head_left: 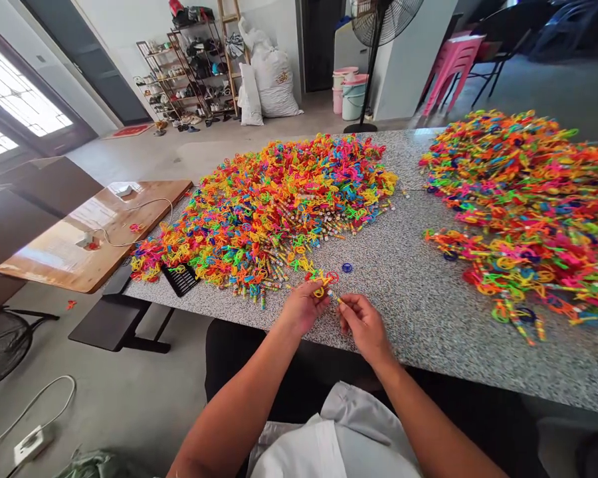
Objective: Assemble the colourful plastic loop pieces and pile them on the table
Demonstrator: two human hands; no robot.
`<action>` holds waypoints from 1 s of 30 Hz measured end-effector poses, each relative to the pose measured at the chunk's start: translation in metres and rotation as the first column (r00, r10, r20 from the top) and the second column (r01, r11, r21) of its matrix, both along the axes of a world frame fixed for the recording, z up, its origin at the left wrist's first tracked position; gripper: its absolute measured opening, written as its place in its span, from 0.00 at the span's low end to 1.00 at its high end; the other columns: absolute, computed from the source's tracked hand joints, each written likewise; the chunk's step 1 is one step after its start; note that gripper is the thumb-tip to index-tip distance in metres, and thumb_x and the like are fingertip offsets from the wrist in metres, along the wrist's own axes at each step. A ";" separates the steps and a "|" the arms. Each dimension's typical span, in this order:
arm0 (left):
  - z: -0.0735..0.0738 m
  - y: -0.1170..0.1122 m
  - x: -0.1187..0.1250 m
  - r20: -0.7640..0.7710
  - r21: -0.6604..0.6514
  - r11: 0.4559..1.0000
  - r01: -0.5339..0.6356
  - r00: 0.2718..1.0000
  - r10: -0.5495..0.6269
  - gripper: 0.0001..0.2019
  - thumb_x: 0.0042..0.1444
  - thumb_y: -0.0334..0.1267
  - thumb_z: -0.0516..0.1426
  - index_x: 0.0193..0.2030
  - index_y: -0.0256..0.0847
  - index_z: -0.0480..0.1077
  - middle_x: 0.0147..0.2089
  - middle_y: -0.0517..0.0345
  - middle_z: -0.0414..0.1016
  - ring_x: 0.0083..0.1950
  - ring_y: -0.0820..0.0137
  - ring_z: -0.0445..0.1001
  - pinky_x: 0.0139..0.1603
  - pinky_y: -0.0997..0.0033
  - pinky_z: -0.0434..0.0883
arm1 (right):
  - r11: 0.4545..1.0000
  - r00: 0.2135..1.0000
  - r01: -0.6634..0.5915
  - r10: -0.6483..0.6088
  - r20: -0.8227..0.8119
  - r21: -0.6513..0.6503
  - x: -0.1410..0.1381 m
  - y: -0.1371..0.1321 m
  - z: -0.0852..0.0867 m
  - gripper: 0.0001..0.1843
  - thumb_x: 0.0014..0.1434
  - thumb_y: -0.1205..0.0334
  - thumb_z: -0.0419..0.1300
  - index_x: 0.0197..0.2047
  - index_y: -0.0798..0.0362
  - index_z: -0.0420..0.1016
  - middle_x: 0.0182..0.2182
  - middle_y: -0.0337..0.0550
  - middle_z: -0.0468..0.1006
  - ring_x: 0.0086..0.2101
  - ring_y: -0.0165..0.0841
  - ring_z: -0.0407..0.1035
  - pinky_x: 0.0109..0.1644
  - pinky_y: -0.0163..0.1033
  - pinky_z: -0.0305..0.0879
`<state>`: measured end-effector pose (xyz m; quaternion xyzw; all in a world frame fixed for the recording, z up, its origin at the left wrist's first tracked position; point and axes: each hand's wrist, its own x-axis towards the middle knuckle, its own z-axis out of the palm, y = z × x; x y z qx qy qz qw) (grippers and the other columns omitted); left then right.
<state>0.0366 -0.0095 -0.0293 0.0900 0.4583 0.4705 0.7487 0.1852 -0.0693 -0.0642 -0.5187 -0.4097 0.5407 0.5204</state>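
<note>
My left hand [305,308] is closed in a pinch around small plastic pieces [319,291], yellow, orange and red, some with ring shapes. My right hand [367,324] pinches a thin patterned stick [335,297] with a white end, which points at the left fingers. Whether the stick touches the plastic pieces I cannot tell. Just beyond the hands a dark blue ring piece [347,267] lies alone on the speckled stone table [393,265]. In front of my left hand spreads a big heap of bright plastic pieces [279,192], with many patterned sticks along its near edge.
A second multicoloured heap [533,192] covers the table's right side. A black slotted tray [179,280] lies by the left table edge. Further left are a wooden board [94,232] and cardboard boxes [44,199]. A standing fan [376,60] and white sacks [276,79] stand behind.
</note>
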 end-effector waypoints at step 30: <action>-0.010 -0.019 0.035 -0.474 0.466 0.863 0.196 0.879 0.056 0.12 0.57 0.43 0.65 0.42 0.37 0.76 0.39 0.54 0.77 0.41 0.69 0.75 0.47 0.68 0.72 | 0.990 0.990 0.136 -0.137 0.016 0.045 0.023 0.007 0.005 0.17 0.62 0.47 0.65 0.46 0.51 0.76 0.32 0.41 0.80 0.27 0.33 0.73 0.34 0.40 0.74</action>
